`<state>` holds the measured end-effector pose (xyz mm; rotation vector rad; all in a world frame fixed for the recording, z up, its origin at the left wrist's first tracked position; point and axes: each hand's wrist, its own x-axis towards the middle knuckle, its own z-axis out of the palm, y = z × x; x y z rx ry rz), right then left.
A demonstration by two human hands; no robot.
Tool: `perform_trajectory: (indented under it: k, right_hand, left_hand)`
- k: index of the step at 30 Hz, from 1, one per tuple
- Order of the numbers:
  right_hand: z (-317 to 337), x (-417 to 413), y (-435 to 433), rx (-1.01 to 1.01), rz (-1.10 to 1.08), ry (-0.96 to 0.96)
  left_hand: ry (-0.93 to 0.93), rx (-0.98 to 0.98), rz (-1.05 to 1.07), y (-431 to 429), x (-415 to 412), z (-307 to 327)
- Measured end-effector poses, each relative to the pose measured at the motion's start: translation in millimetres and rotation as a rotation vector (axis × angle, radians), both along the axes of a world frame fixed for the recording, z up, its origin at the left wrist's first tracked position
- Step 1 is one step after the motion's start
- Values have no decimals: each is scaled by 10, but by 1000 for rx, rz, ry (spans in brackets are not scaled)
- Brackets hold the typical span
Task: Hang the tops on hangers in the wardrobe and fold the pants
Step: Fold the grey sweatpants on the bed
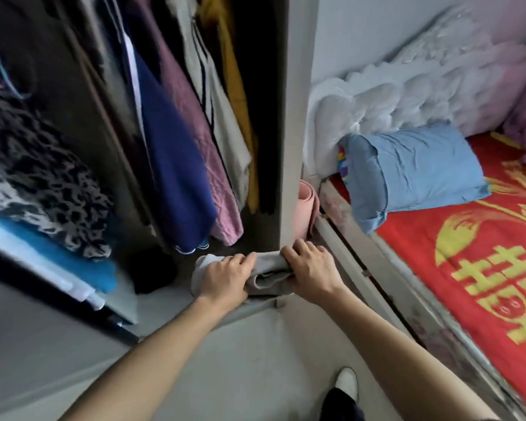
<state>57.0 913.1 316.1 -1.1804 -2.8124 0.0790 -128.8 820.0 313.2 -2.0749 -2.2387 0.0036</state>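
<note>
I've got the folded grey pants [269,276] low in the right-hand corner of the wardrobe [293,117], just under the hanging tops [176,153]. My left hand [225,276] and right hand [312,270] each grip one end, fingers [244,259] curled over the top of the bundle. Whether it already rests on the bottom I cannot tell, so I'd lower it flat with both ends level, nudge it square into the corner, and release only once the layers sit without springing open.

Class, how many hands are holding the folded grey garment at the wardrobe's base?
2. The left hand grips the left end of the folded grey garment; the right hand grips its right end. None hidden.
</note>
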Motion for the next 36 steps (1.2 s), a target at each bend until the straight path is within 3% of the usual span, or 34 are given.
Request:
perform_trajectory:
  k: [7, 17, 21, 25, 30, 36]
  right_hand:
    - [-176, -1305, -343, -98, 127, -94]
    - [-961, -3175, -366, -258, 326, -173]
    - [-896, -3732, -496, -295, 340, -169]
    - [-895, -4126, -426, -293, 211, -157]
    - [-1349, -4200, -519, -292, 36, -137]
    - [-2577, -4165, -815, -330, 12, -221]
  left_hand:
    - [-77, -49, 94, -585, -1151, -240]
    - [-2, -228, 310, -904, -2652, -719]
    - [1, -243, 363, -1044, -3129, -613]
    - [15, -254, 340, -924, -3594, -684]
    - [-44, -333, 162, -784, -3936, -1256]
    - [-145, -411, 59, -900, -4112, -2554]
